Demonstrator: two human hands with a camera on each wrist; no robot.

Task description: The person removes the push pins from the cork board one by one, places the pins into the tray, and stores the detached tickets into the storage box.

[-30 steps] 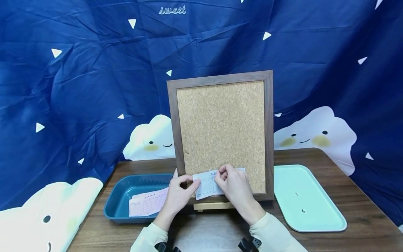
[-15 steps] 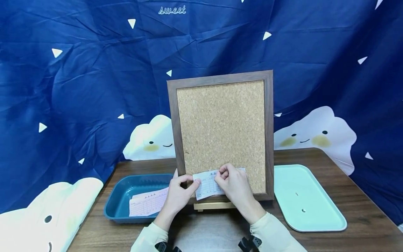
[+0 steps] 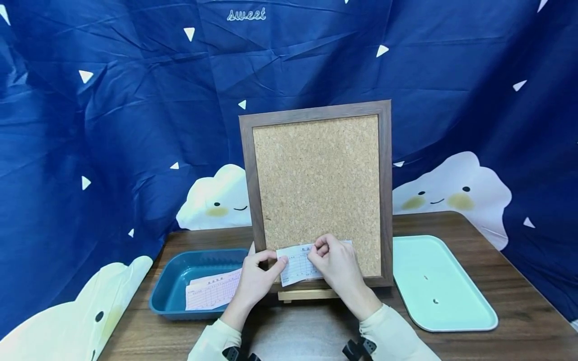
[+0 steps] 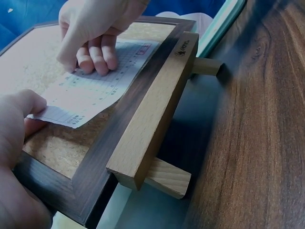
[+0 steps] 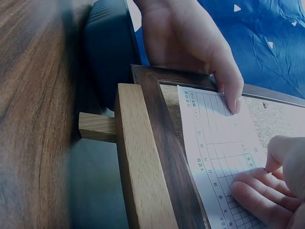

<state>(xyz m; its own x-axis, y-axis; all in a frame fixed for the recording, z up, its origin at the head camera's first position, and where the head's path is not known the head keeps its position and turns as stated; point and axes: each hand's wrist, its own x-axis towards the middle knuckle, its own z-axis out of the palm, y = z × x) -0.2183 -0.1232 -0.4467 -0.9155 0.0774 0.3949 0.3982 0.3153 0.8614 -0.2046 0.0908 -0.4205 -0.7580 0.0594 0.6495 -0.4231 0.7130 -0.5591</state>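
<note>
A printed paper slip [image 3: 299, 263] lies against the lower part of a brown-framed cork board [image 3: 318, 180]. At the slip's left end, my left hand [image 3: 256, 281] pinches the edge between thumb and fingers, with its other fingers behind the frame. My right hand [image 3: 337, 263] is at the slip's upper middle, thumb and index fingertip together against the paper and the other fingers bent over it. Something tiny and dark shows at those fingertips in the right wrist view; I cannot tell what it is. The right hand covers part of the slip.
A wooden easel ledge [image 4: 157, 114] carries the board's lower edge. On the left, a blue bin [image 3: 167, 296] holds pink printed slips [image 3: 212, 292]. A mint tray [image 3: 451, 281] with a few tiny items lies to the right on the wooden table [image 3: 519, 301]. Blue cloth hangs behind.
Both hands, the slip and the board stay practically where they were. The blue cloth at the far left has shifted, its cloud print sinking and its triangles sliding right.
</note>
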